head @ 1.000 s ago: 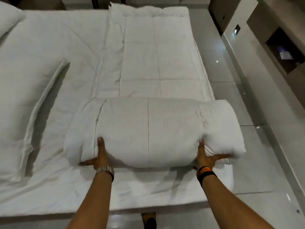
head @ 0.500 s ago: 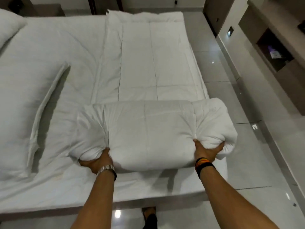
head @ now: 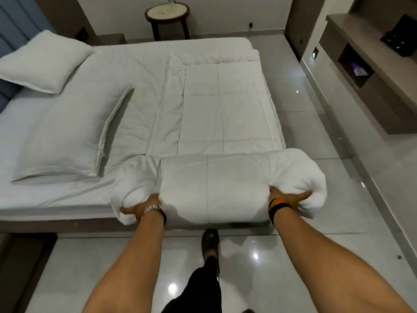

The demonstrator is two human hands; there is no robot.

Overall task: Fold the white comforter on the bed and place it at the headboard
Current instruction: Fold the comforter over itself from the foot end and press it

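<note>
The white comforter [head: 216, 186] lies along the right side of the bed [head: 140, 71], its near end rolled into a thick bundle at the bed's near edge. My left hand [head: 141, 205] grips the bundle's lower left end, fingers tucked under the fabric. My right hand [head: 286, 197] grips the lower right end, which bulges past the bed's corner over the floor. The rest of the comforter stretches flat away from me. The blue headboard [head: 13, 41] is at the far left.
Two white pillows [head: 45, 62] [head: 67, 136] lie on the left half of the bed. A round side table [head: 167, 15] stands beyond the bed. Shelving [head: 370, 71] lines the right wall. My foot [head: 209, 240] is on the glossy tiled floor.
Both hands went from pressing on the roll to clutching its ends. The bundle has been drawn to the bed's near edge, and my view has pulled back and risen.
</note>
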